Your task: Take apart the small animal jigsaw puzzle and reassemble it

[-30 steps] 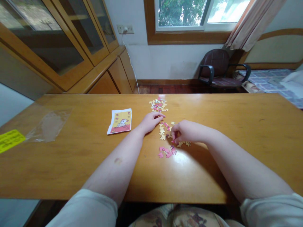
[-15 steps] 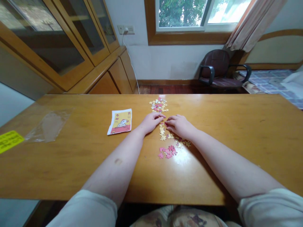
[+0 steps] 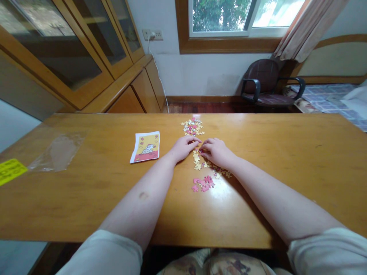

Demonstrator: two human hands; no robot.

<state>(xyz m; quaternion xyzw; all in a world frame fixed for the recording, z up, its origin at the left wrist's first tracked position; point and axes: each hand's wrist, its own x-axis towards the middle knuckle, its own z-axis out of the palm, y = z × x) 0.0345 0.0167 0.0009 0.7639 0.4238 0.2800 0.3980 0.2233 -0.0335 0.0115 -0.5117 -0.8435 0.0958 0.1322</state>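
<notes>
In the head view, my right hand (image 3: 218, 152) has thumb and fingers closed on a small pink jigsaw puzzle piece (image 3: 200, 151). My left hand (image 3: 182, 148) rests just left of it, fingers stretched out and thumb a little apart; I see nothing in it. Below the fingertips runs a short column of yellow puzzle pieces (image 3: 197, 162). More yellow pieces (image 3: 219, 173) lie partly under my right hand and wrist. Nearer to me is a cluster of pink pieces (image 3: 204, 183). A mixed pile of pieces (image 3: 192, 126) sits beyond my hands.
On the wooden table (image 3: 275, 152), a picture sheet (image 3: 146, 147) with a white animal on yellow and pink lies left of my left forearm. Farther left are a clear plastic bag (image 3: 59, 152) and a yellow label (image 3: 12, 172). A chair (image 3: 262, 84) stands beyond the table.
Almost nothing differs. My right hand has shifted very slightly at the fingertips; my left hand and the loose pieces stay where they were.
</notes>
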